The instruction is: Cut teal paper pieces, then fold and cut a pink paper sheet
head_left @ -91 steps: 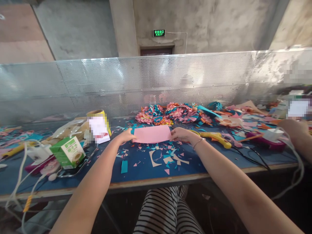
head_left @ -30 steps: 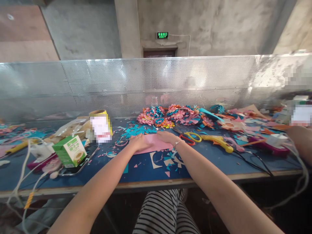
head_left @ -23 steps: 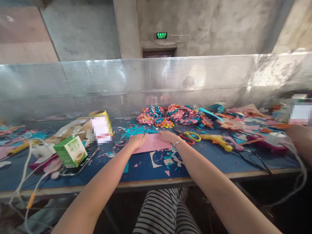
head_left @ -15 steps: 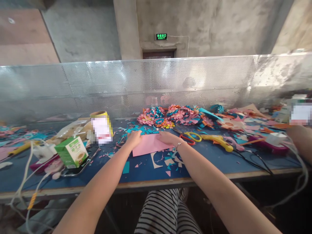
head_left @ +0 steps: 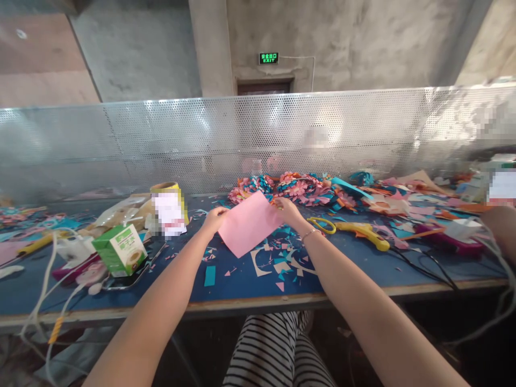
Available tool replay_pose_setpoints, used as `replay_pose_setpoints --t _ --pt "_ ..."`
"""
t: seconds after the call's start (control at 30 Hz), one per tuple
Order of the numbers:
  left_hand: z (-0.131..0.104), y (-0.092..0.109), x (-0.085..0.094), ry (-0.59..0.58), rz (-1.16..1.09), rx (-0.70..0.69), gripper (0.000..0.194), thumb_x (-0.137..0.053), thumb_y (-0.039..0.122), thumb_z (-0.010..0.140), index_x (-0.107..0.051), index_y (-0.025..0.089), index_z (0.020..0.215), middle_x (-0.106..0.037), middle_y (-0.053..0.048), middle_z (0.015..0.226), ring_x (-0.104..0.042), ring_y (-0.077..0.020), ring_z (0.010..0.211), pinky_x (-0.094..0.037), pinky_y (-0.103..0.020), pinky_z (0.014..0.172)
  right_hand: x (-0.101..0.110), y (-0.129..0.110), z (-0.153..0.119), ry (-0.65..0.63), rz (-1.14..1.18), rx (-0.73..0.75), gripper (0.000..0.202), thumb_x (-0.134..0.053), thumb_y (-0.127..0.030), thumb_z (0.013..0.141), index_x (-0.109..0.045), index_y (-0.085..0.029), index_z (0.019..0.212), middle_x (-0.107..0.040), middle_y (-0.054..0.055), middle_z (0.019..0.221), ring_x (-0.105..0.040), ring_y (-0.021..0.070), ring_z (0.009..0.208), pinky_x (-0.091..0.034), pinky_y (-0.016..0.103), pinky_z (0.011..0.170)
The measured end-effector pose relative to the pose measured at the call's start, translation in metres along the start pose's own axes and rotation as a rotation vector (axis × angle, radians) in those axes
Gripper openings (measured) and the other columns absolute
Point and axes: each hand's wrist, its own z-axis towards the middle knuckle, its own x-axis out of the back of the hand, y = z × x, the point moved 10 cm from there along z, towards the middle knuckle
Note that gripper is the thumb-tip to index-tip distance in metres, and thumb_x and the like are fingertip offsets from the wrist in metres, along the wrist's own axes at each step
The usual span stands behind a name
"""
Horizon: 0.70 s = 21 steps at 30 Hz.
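A sheet of pink paper [head_left: 250, 224] is held up above the blue table, tilted, with one corner pointing up and one down. My left hand [head_left: 214, 220] pinches its left corner. At the right corner my right hand [head_left: 288, 213] is closed on the same sheet. Small paper scraps [head_left: 280, 267] in white, pink and blue lie below it on the table. Behind the sheet is a heap of pink, blue and orange paper flowers [head_left: 300, 188], partly hidden by it. Yellow-handled scissors [head_left: 322, 224] lie beside my right wrist, mostly covered by it.
A yellow glue gun [head_left: 365, 234] with a black cord lies to the right. On the left stand a green-and-white carton [head_left: 121, 251] and a roll of tape [head_left: 167, 188]. A perforated metal screen [head_left: 258, 140] runs behind the table [head_left: 242, 293]. Another person's arm [head_left: 500, 231] shows at the far right.
The pink paper has been lifted from near the tabletop and turned so that a corner points up. Both hands have risen slightly with it and now grip opposite corners.
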Motion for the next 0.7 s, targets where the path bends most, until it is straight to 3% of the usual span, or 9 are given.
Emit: replay_pose_setpoints --t 0.1,0.17,0.23,0.33,0.47,0.57,0.7 --pt "-0.001 -0.005 0.014 0.147 -0.248 0.028 0.024 -0.062 0.032 0.063 -0.065 0.016 0.082 -0.065 -0.003 0.074 -0.056 -0.0151 0.064 -0.041 -0.024 0.056 0.015 0.015 -0.004 0.107 0.417 -0.237 0.033 -0.057 -0.038 0.075 -0.055 -0.018 0.101 -0.063 0.007 0.098 -0.061 0.0168 0.083 -0.051 0.031 0.070" --pt "-0.003 -0.008 0.016 0.205 -0.386 0.072 0.026 -0.065 0.031 0.059 -0.064 0.016 0.081 -0.063 -0.002 0.070 -0.054 -0.0131 0.059 -0.039 -0.023 0.052 -0.001 0.008 -0.011 -0.006 0.689 -0.318 0.031 -0.057 -0.043 0.075 -0.055 -0.020 0.096 -0.063 0.005 0.097 -0.062 0.0152 0.079 -0.052 0.029 0.064" --pt "-0.005 -0.009 0.012 0.217 -0.515 0.111 0.028 -0.067 0.030 0.055 -0.063 0.017 0.080 -0.062 -0.001 0.069 -0.054 -0.0122 0.057 -0.040 -0.023 0.052 -0.021 -0.006 -0.020 -0.145 0.833 -0.360 0.028 -0.064 -0.036 0.071 -0.055 -0.019 0.091 -0.064 0.005 0.092 -0.062 0.0144 0.074 -0.053 0.028 0.061" --pt "-0.007 -0.004 0.005 0.191 -0.623 0.134 0.030 -0.070 0.028 0.050 -0.062 0.017 0.077 -0.062 0.000 0.068 -0.054 -0.0116 0.057 -0.041 -0.024 0.053 -0.039 -0.023 -0.025 -0.228 0.883 -0.334 0.022 -0.068 -0.025 0.066 -0.057 -0.017 0.083 -0.065 0.005 0.087 -0.062 0.0144 0.073 -0.053 0.028 0.064" --pt "-0.011 -0.003 -0.005 0.087 -0.607 0.216 0.029 -0.071 0.023 0.047 -0.061 0.017 0.073 -0.060 0.001 0.065 -0.054 -0.0113 0.056 -0.041 -0.022 0.050 -0.032 -0.019 -0.021 -0.085 0.828 -0.320 0.017 -0.067 -0.022 0.063 -0.056 -0.016 0.075 -0.064 0.001 0.075 -0.059 0.0125 0.066 -0.052 0.027 0.061" --pt "-0.015 -0.007 -0.015 -0.023 -0.538 0.294 0.029 -0.073 0.026 0.049 -0.061 0.017 0.074 -0.061 0.000 0.067 -0.055 -0.0121 0.056 -0.041 -0.023 0.050 -0.026 -0.015 -0.018 -0.063 0.794 -0.304 0.020 -0.067 -0.023 0.061 -0.056 -0.017 0.076 -0.064 0.000 0.075 -0.059 0.0122 0.065 -0.051 0.026 0.059" --pt "-0.017 -0.006 -0.018 -0.087 -0.422 0.264 0.035 -0.076 0.034 0.050 -0.062 0.016 0.077 -0.062 -0.003 0.074 -0.057 -0.0139 0.064 -0.044 -0.025 0.055 -0.022 -0.011 -0.019 -0.058 0.753 -0.305 0.025 -0.071 -0.027 0.058 -0.057 -0.016 0.075 -0.065 0.001 0.076 -0.058 0.0128 0.065 -0.050 0.026 0.058"
